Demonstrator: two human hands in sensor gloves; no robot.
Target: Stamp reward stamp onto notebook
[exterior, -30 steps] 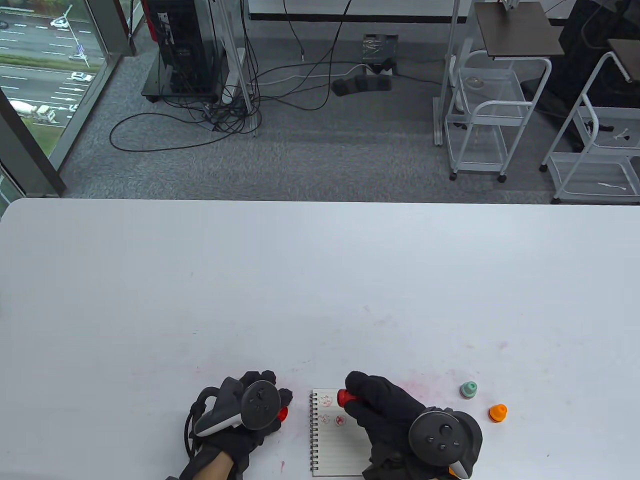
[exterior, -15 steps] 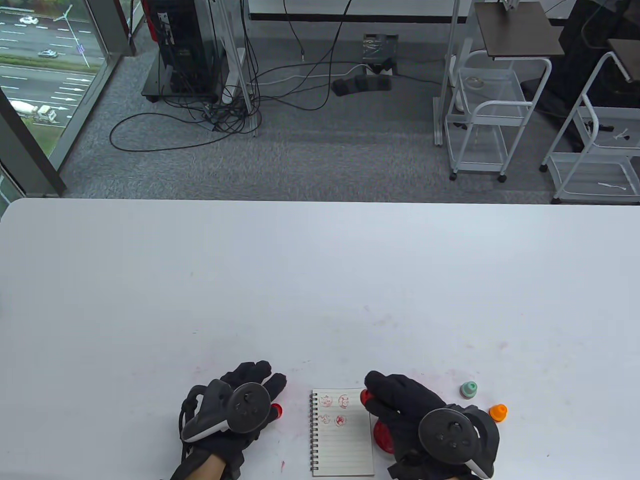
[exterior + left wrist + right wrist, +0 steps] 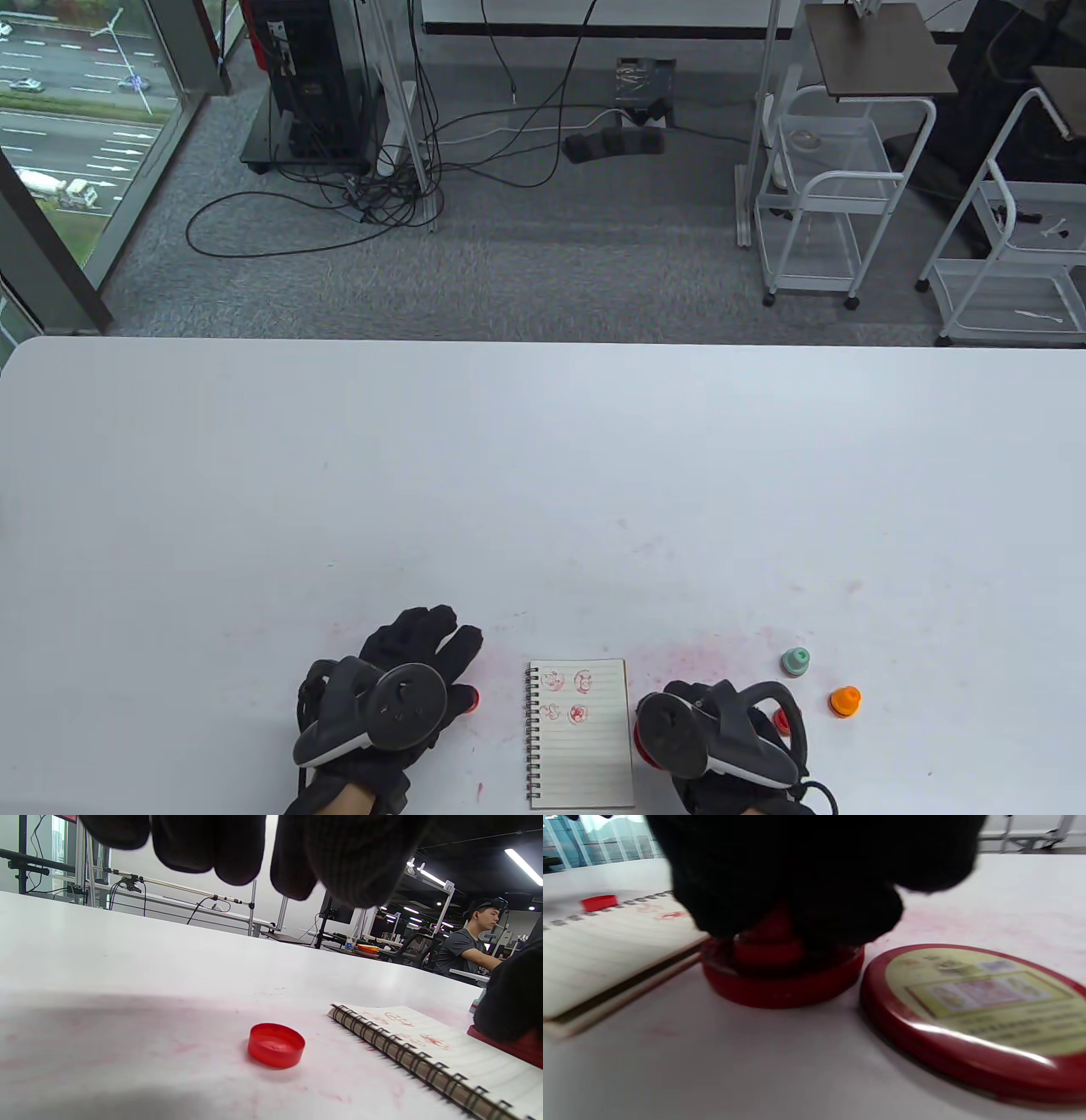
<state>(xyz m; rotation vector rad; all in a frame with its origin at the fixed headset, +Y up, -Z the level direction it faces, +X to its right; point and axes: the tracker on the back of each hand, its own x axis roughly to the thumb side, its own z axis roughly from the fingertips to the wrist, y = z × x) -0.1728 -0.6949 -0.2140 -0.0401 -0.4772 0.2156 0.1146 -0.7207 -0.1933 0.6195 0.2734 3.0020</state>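
The spiral notebook [image 3: 581,747] lies open near the front edge, with several red stamp marks on the top of its page [image 3: 424,1035]. My right hand [image 3: 721,743] is just right of it. In the right wrist view its fingers [image 3: 797,878] grip the red reward stamp [image 3: 768,944] and hold it down in the round red ink pad [image 3: 780,984]. My left hand [image 3: 407,675] is left of the notebook, fingers [image 3: 237,844] spread and holding nothing. The stamp's red cap [image 3: 275,1043] lies on the table under them [image 3: 469,700].
The ink pad's lid [image 3: 980,1014], red-rimmed with a yellow label, lies flat right of the pad. A green stamp [image 3: 795,662] and an orange stamp [image 3: 845,701] stand further right. Pink ink smears mark the white table [image 3: 543,475].
My right hand carried the stamp off the notebook's top, right and toward me, down onto the ink pad. A fresh mark shows where it was. My left hand's fingers stretched out.
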